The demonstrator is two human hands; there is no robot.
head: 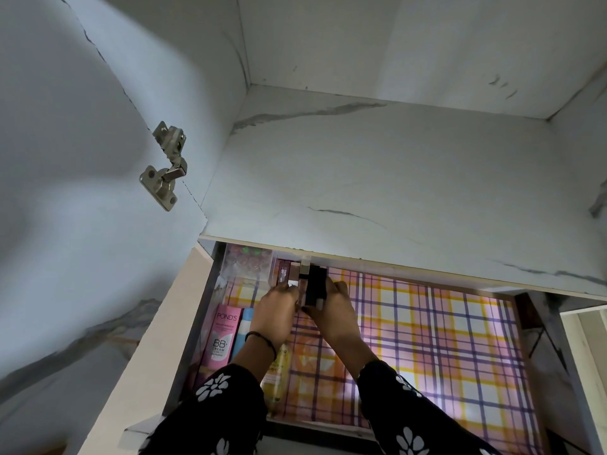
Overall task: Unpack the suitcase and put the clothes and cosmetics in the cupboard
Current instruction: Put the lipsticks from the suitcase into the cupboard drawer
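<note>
1. Your right hand (331,310) is curled round a black case (316,285). The case stands upright at the back of the open drawer (525,326), just under the shelf edge. No writing on it can be read.
2. Your left hand (277,303) has its fingers bent onto a row of slim tubes (289,274). These pinkish cosmetics stand upright, touching the left side of the black case. Their labels are too small to make out.
3. Left of the tubes, in the drawer's back left corner, sits a clear box (248,261) with blurred round items inside.
4. Along the drawer's left wall lies a pink tube (220,336) printed "POND'S" and "BB+ CREAM". A blue and white tube (244,326) lies just beside it.
5. Under your left forearm is a yellow bottle (279,366). Only the letters "ER" show on its label.
6. The drawer floor carries a checked liner (443,339) in pink, yellow and purple.
7. A black wristband (262,339) circles your left wrist, and both sleeves (414,421) are black with white flowers.
8. Above the drawer runs a marble-patterned shelf (394,192), and a metal hinge (166,165) is fixed to the cupboard's left side.
</note>
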